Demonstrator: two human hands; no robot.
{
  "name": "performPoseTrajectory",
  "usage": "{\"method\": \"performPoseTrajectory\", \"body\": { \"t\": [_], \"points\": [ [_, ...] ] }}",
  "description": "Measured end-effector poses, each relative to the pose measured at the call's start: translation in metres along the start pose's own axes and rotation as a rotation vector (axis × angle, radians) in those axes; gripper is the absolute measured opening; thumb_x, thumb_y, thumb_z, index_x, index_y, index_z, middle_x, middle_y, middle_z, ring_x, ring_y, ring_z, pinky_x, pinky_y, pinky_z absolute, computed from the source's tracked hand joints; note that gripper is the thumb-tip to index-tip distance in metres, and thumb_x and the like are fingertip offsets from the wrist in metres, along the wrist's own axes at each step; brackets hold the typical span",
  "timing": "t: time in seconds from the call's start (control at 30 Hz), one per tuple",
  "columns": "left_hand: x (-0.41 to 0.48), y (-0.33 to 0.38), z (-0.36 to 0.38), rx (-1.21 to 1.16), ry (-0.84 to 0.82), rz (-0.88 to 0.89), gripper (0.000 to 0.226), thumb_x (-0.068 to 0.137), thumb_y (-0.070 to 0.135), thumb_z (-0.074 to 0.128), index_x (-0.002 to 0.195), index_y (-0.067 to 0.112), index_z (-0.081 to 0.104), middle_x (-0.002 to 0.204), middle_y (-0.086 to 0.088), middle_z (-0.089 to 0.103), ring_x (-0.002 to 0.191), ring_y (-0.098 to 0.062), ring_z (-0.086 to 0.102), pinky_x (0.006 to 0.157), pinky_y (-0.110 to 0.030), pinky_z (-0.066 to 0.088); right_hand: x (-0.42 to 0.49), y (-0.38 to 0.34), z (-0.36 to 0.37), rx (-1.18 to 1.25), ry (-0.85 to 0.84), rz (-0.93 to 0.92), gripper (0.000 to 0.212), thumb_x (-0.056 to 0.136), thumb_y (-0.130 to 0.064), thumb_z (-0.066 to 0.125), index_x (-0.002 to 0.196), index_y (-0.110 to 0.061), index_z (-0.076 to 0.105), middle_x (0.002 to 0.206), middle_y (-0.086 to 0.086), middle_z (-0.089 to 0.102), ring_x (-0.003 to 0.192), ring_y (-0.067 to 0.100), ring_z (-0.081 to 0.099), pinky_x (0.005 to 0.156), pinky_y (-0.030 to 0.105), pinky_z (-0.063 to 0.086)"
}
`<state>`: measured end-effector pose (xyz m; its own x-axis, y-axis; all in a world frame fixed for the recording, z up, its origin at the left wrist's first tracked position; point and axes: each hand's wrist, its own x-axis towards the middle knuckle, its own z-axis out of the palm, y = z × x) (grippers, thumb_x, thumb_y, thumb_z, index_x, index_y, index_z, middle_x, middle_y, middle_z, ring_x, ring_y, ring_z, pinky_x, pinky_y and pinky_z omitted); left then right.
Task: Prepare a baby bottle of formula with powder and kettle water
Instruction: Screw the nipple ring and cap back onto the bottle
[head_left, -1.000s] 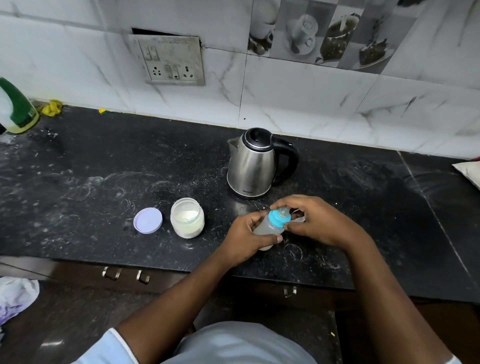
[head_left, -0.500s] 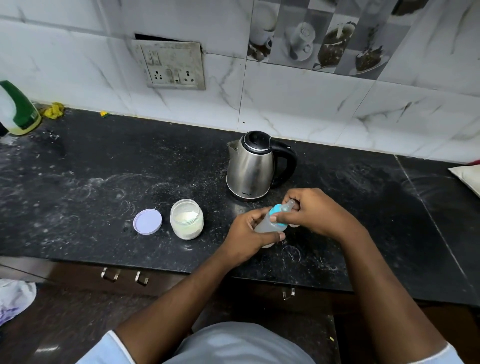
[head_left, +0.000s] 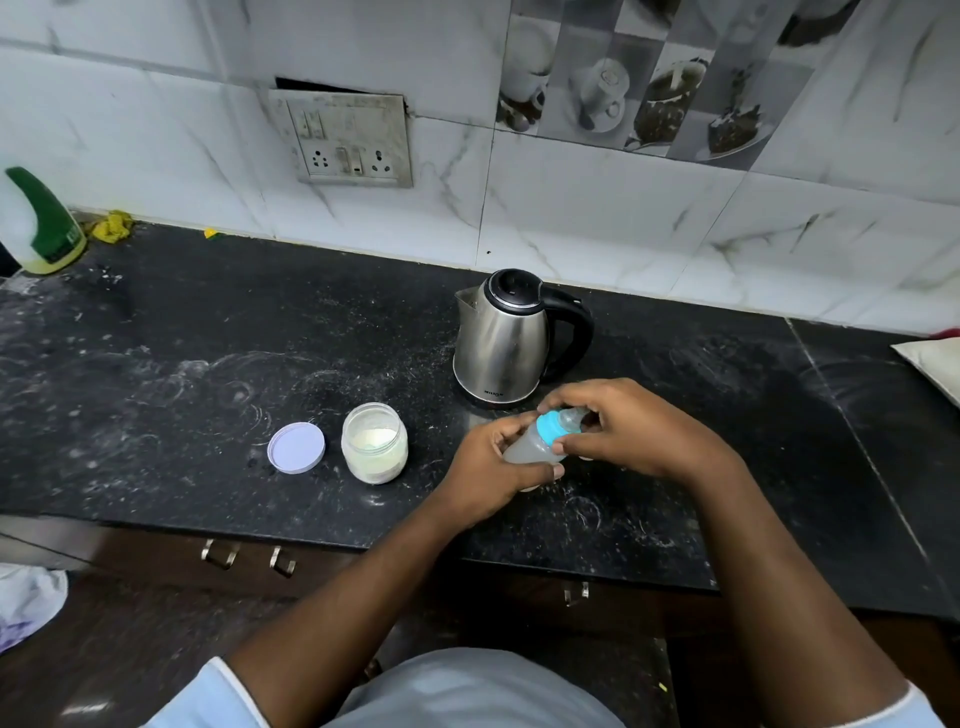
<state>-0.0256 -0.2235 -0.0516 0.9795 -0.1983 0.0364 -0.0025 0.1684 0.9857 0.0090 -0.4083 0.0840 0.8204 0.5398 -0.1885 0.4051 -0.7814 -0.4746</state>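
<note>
a single wide-angle camera, worn on the person's head, looks forward and steeply down across a dark countertop (head_left: 208, 374) toward the tiled wall (head_left: 597, 218) behind it. the left hand (head_left: 488, 473) and right hand (head_left: 639, 431), holding a baby bottle (head_left: 527, 446), sit near the lens just below centre, forearms rising from the bottom edge; the kettle (head_left: 501, 348) stands just beyond them. straight lines bow toward the view's edges.

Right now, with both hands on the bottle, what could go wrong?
The bottle is tilted while the right hand grips its blue cap; if the cap is loose, contents may leak. The open jar stands beside the left hand and could be knocked. The kettle just behind may be hot.
</note>
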Motion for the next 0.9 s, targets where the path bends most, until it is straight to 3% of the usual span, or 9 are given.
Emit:
{"method": "performPoseTrajectory", "body": {
  "t": [0.07,0.23,0.37,0.57,0.67,0.77,0.9],
  "points": [
    [0.001,-0.002,-0.002,0.001,-0.003,-0.002,0.057,0.076,0.019,0.096,0.128,0.031,0.076,0.12,0.0,0.081,0.108,-0.014,0.076,0.094,-0.033,0.062,-0.002,0.0,-0.005,0.009,0.024,-0.035,0.044,0.088,-0.02,0.08,0.127,-0.036,0.069,0.12,-0.02,0.065,0.108,-0.004,0.061,0.086,0.02,0.051],
    [0.002,-0.006,-0.005,-0.01,0.028,-0.008,0.059,0.073,0.023,0.098,0.127,0.035,0.076,0.121,0.002,0.08,0.111,-0.012,0.075,0.096,-0.031,0.06,0.0,0.001,-0.014,-0.035,0.02,-0.082,0.048,0.086,-0.014,0.079,0.128,-0.033,0.069,0.124,-0.02,0.064,0.114,-0.003,0.058,0.096,0.021,0.048],
    [0.003,-0.006,-0.005,0.006,0.017,0.0,0.057,0.074,0.025,0.098,0.126,0.032,0.077,0.119,0.002,0.081,0.108,-0.012,0.076,0.094,-0.031,0.061,0.005,-0.003,-0.007,-0.077,-0.033,-0.086,0.047,0.083,-0.013,0.081,0.124,-0.034,0.069,0.12,-0.017,0.066,0.108,0.0,0.06,0.092,0.028,0.052],
    [0.004,-0.001,-0.007,0.038,0.015,0.016,0.058,0.076,0.025,0.097,0.128,0.035,0.076,0.122,0.004,0.08,0.112,-0.012,0.076,0.097,-0.03,0.06,0.013,-0.006,-0.003,-0.129,-0.016,-0.083,0.044,0.082,-0.019,0.083,0.121,-0.036,0.071,0.114,-0.018,0.068,0.101,-0.001,0.059,0.084,0.024,0.05],
    [0.003,-0.001,-0.007,0.049,0.016,0.034,0.056,0.076,0.023,0.097,0.127,0.034,0.076,0.123,0.003,0.08,0.114,-0.014,0.075,0.102,-0.037,0.059,0.014,-0.009,-0.003,-0.138,-0.017,-0.026,0.033,0.084,-0.032,0.083,0.115,-0.034,0.073,0.103,-0.017,0.072,0.093,0.002,0.062,0.076,0.028,0.053],
    [0.001,-0.002,-0.005,0.054,0.017,0.042,0.056,0.076,0.023,0.096,0.128,0.031,0.076,0.124,0.002,0.08,0.117,-0.018,0.075,0.105,-0.043,0.059,0.016,-0.015,0.0,-0.183,0.027,0.056,0.026,0.084,-0.055,0.078,0.09,-0.031,0.072,0.079,-0.012,0.068,0.071,0.008,0.063,0.055,0.031,0.047],
    [-0.002,-0.005,-0.004,0.075,0.041,0.039,0.048,0.077,0.023,0.095,0.121,0.028,0.077,0.119,0.001,0.081,0.112,-0.021,0.077,0.101,-0.05,0.062,0.02,-0.024,0.009,-0.437,0.115,0.2,0.074,0.082,-0.089,0.048,0.059,-0.019,0.055,0.055,-0.004,0.056,0.048,0.012,0.051,0.045,0.029,0.028]
  ]
}}
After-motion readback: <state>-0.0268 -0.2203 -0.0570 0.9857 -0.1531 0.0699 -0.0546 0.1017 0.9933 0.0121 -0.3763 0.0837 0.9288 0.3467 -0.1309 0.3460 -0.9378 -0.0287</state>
